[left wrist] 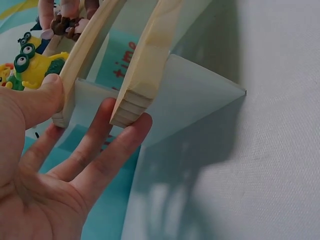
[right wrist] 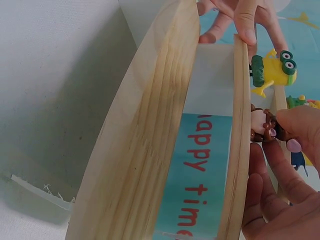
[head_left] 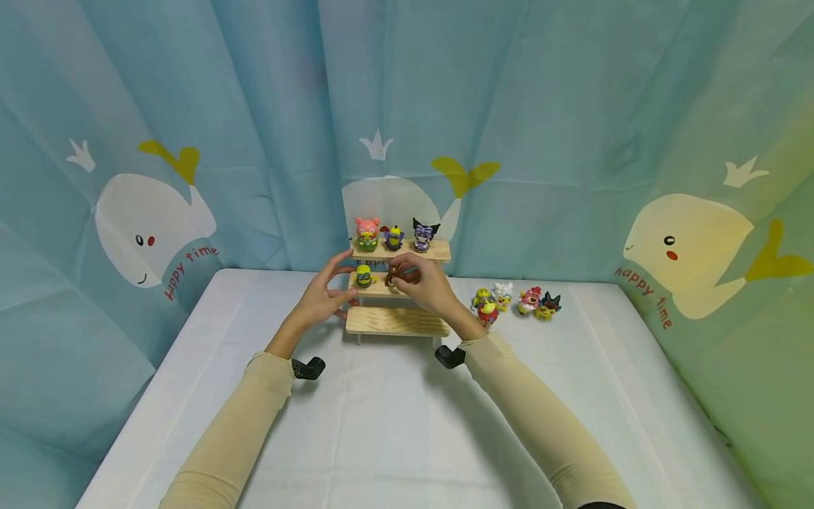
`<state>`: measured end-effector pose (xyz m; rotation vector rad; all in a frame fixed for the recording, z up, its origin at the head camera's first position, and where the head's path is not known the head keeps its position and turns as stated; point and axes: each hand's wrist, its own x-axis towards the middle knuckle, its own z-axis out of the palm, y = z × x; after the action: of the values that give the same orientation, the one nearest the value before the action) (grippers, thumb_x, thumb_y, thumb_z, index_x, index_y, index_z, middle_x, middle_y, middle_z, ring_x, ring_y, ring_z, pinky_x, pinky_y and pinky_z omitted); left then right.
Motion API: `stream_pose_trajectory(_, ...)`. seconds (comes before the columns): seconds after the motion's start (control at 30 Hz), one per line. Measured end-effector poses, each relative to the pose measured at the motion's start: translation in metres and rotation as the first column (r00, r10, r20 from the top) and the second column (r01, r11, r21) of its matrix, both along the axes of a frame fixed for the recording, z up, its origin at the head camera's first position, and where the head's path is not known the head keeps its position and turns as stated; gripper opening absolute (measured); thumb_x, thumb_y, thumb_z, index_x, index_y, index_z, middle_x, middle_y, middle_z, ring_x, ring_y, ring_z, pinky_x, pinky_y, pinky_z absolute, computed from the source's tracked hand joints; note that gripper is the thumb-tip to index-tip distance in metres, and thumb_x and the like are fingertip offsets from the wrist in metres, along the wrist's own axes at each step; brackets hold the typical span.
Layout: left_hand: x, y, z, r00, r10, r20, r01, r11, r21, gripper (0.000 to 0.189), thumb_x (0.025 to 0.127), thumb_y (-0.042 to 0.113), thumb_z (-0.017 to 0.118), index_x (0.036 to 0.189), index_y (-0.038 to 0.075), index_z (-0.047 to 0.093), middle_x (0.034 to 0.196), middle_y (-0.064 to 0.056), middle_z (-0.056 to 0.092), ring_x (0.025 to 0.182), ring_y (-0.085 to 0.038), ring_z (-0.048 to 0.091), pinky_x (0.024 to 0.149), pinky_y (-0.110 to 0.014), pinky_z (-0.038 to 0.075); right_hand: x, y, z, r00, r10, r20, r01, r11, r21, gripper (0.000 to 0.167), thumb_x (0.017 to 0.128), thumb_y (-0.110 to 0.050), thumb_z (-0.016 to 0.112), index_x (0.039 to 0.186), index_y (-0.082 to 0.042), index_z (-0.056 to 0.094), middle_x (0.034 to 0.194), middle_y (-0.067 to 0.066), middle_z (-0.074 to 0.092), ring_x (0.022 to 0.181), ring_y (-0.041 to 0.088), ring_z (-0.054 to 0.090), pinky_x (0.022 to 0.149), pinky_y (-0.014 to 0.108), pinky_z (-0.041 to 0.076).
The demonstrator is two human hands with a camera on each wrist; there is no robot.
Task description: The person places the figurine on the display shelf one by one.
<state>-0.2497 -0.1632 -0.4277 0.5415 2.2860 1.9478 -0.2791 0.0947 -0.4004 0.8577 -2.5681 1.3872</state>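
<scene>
A three-tier wooden display shelf [head_left: 397, 322] stands on the table. My left hand [head_left: 321, 298] holds its left end, thumb on the middle board [left wrist: 92, 42] and fingertips against the ends of the middle and bottom boards. My right hand [head_left: 431, 288] pinches a small brown figurine [right wrist: 260, 125] between thumb and fingers, right at the middle board. Beside it, a yellow goggle-eyed figurine [head_left: 364, 276] stands on that board's left part. The top board carries a pink-hooded figurine [head_left: 367, 233], a yellow-and-purple one [head_left: 393, 238] and a black-eared purple one [head_left: 424, 235].
Right of the shelf, several figurines sit on the white-covered table [head_left: 381, 438], among them a white-headed one [head_left: 502, 295], a red-and-white one [head_left: 529, 300] and a black-eared one [head_left: 548, 306]. A blue curtain [head_left: 267, 106] with whale prints hangs close behind the shelf.
</scene>
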Motion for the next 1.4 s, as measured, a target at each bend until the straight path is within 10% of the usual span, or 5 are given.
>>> stream_pose_trajectory(1.4,-0.001,-0.003,-0.005,1.000,-0.028,0.007,0.028,0.999,0.022,0.078,0.102,0.007,0.066,0.164,0.029,0.025,0.158,-0.021,0.035,0.100,-0.053,0.068,0.072,-0.074,0.054,0.019,0.053,0.021,0.994,0.107,-0.005,-0.106,0.984,0.140,0.049,0.097,-0.006,0.072,0.144,-0.011,0.057,0.123,0.023,0.065,0.097,0.031,0.071,0.081,0.040,0.062)
